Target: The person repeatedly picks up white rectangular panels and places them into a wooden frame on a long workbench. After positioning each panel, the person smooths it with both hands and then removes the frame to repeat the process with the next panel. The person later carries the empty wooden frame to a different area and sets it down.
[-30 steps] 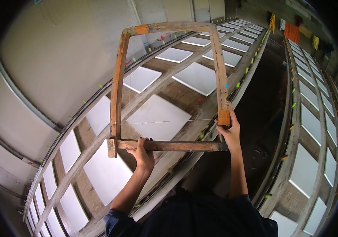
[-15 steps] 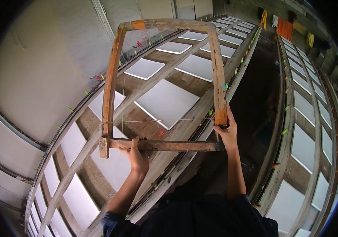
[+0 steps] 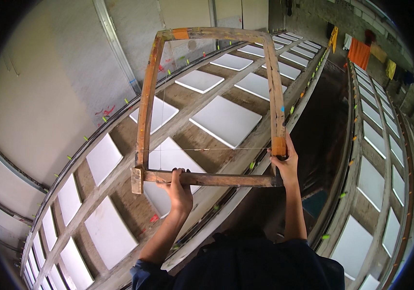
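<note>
Both my hands hold up a worn wooden frame, open in the middle, over a long table. Thin strings run across its opening, one upright near the left side and one level above the bottom bar. My left hand grips the bottom bar from below, left of its middle, with fingers wrapped over it. At the lower right corner, my right hand closes around the side bar just under an orange-taped patch. A small wood block sticks out at the lower left corner. Through the opening, flat white panels show on the table.
The long table carries rows of white panels and small yellow-green clips along its edges. A second such table stands to the right, across a dark aisle. A pale wall borders the left. Orange and yellow cloths hang far off.
The panels, wall marks and wall strut have shifted down and left as I moved forward along the table. My grip on the frame is unchanged.
</note>
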The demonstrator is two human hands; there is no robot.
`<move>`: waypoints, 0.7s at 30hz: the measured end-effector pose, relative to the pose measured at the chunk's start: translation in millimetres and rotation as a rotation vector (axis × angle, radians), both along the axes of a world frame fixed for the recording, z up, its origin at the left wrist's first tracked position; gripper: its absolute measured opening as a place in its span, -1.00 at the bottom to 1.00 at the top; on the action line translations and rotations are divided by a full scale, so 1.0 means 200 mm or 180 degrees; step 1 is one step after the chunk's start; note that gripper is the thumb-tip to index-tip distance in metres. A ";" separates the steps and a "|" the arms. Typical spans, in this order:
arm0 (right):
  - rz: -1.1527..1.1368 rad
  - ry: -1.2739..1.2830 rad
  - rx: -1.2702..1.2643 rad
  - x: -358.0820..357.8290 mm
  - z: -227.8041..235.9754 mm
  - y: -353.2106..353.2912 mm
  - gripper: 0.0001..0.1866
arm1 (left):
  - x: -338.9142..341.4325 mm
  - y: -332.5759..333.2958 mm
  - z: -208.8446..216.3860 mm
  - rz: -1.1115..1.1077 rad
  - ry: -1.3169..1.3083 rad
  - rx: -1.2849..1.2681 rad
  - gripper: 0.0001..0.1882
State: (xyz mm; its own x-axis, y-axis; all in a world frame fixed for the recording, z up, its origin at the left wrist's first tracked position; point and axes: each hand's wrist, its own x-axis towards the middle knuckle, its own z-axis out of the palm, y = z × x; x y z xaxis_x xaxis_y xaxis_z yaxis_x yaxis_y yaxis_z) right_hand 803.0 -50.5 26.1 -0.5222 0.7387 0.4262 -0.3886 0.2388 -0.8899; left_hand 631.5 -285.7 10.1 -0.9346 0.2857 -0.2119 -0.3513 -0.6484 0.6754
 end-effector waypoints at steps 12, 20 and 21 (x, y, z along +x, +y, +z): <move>0.0000 -0.0038 0.0079 0.07 -0.08 1.45 -0.13 | 0.14 1.43 0.02 0.0215 0.0286 -0.0158 -0.33; 0.0029 0.0029 -0.0004 0.07 -0.04 2.22 -0.11 | 0.14 2.18 0.10 0.0258 0.0682 -0.0596 -0.35; 0.0033 0.0041 -0.0010 0.06 -0.04 2.31 -0.12 | 0.15 2.27 0.11 0.0327 0.0809 -0.0727 -0.35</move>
State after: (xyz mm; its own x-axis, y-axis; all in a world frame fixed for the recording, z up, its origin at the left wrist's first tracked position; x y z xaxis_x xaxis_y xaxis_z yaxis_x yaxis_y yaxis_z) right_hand 814.0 411.2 17.1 -0.5242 0.7347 0.4306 -0.4025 0.2318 -0.8856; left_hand 661.0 167.3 32.6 -0.9870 0.1596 -0.0165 -0.0943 -0.4937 0.8645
